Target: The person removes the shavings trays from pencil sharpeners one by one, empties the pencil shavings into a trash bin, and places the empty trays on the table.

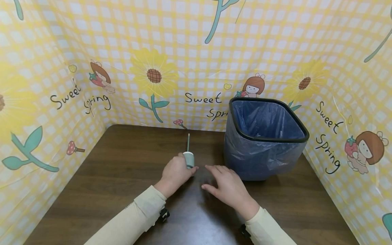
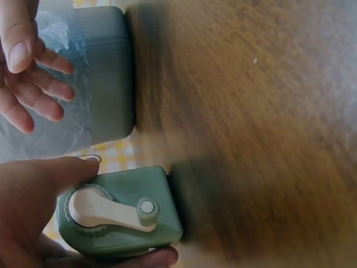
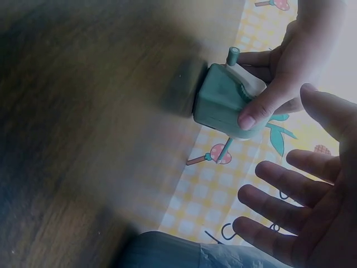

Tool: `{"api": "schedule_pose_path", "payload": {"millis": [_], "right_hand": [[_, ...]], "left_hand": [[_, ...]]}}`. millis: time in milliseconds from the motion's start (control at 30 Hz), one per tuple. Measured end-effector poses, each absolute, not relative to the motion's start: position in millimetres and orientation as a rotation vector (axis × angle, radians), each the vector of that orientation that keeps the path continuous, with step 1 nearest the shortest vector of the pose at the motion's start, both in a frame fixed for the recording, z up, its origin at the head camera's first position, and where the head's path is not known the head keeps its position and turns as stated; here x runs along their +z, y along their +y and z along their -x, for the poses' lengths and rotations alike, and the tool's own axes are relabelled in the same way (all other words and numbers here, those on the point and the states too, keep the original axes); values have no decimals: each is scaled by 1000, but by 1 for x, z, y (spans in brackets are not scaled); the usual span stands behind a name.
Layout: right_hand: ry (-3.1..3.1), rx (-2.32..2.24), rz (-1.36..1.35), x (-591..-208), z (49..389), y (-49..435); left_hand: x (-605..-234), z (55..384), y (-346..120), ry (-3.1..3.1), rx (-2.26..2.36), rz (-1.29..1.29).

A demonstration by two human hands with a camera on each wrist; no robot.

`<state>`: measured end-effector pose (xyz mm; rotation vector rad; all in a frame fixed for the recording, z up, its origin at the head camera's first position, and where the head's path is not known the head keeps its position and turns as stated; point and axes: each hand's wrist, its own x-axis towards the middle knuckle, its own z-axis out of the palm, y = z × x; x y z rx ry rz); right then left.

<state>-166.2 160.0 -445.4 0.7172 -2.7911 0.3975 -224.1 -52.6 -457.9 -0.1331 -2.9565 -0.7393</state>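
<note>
My left hand [image 1: 175, 174] grips a green crank pencil sharpener [image 2: 131, 190] by its sides, low over the wooden table. The thumb lies along one side and fingers wrap the other. Its cream crank handle [image 2: 106, 213] with a green knob faces back toward me. A thin green pencil [image 1: 188, 143] sticks out of the far end, pointing away. To the right, my right hand [image 1: 228, 187] hovers apart from the sharpener, fingers spread and holding nothing.
A dark-rimmed waste bin [image 1: 266, 156] lined with a bluish plastic bag stands to the right, just beyond my right hand. The brown wooden table [image 1: 122, 160] meets a yellow checkered cloth backdrop [image 1: 190, 64] at the back and both sides.
</note>
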Motion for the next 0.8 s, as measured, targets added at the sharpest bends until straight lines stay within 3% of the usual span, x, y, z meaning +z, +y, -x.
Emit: {"api": "schedule_pose_path", "payload": {"millis": [800], "right_hand": [[-2794, 408, -698, -447, 167, 162]], "left_hand": [[-449, 223, -58, -2947, -696, 141]]}}
